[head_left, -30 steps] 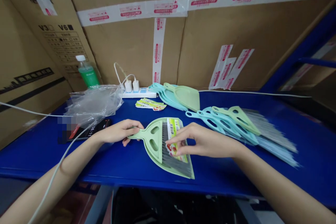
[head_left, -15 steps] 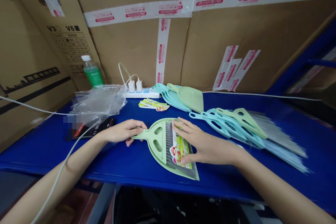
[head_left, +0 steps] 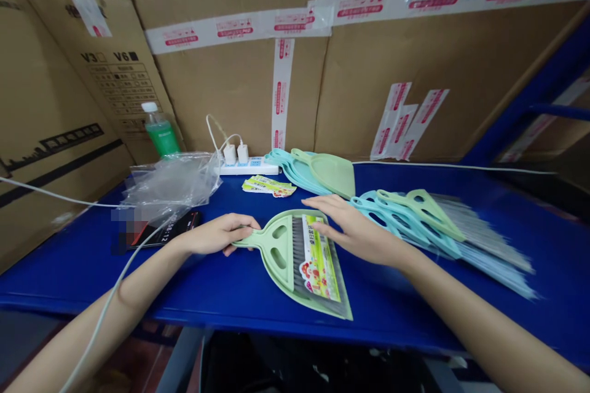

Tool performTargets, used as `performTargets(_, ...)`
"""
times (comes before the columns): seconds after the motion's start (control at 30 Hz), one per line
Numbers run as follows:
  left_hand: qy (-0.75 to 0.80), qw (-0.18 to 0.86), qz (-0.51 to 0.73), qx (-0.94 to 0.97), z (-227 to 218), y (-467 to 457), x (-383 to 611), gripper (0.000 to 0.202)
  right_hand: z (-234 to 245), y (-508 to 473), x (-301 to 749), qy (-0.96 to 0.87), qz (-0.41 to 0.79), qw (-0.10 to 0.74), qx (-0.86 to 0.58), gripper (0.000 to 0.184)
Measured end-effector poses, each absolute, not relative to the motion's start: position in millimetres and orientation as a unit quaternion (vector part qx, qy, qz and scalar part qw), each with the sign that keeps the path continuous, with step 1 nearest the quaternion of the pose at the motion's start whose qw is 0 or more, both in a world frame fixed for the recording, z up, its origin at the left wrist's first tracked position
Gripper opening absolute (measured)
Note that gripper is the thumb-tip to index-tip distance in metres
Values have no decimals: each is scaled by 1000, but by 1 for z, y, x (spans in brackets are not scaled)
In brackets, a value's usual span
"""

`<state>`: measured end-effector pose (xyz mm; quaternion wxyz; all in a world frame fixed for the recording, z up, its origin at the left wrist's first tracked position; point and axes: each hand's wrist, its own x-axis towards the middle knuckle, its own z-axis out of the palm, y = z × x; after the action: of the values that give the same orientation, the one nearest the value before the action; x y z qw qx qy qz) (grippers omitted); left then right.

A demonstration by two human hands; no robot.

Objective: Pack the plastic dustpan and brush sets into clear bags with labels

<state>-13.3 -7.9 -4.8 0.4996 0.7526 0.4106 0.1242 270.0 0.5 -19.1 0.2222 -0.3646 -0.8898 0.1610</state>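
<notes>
A pale green dustpan (head_left: 271,278) lies on the blue table with a matching green hand brush (head_left: 286,252) nested in it. Across the brush's grey bristles is a yellow-green printed label card (head_left: 320,261). My left hand (head_left: 228,233) is closed round the stacked handles, thumb on top. My right hand (head_left: 357,230) hovers by the pan's far right edge, fingers stretched out, holding nothing; whether a fingertip touches the card's top I cannot tell. Behind the pan lie more label cards (head_left: 268,185).
Stacked dustpans (head_left: 334,175) lie at the back; several blue and green brushes (head_left: 410,221) fan out on the right. Clear plastic bags (head_left: 173,181), a phone (head_left: 177,227), a green bottle (head_left: 161,134) and a power strip (head_left: 255,166) are left and back. A white cable (head_left: 117,282) crosses my left forearm.
My right hand has lifted off the label card and moved up and away, uncovering the card on the bristles. My left hand keeps its grip on the handles.
</notes>
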Motion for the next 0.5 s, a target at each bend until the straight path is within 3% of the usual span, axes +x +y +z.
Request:
performTargets(0.13, 406, 522, 136, 738, -8, -9, -10, 44, -33, 16, 265, -880, 87, 272, -379, 37)
performTargets(0.3, 400, 518, 157, 740, -13, -12, -6, 41, -38, 24, 262, -883, 91, 277, -368, 33)
performTargets(0.43, 403, 468, 160, 770, -14, -15, 0, 37, -38, 27, 263, -880, 97, 268, -381, 31)
performTargets(0.5, 401, 392, 160, 813, -12, -16, 2, 34, -38, 27, 264, -879, 88, 261, -390, 31)
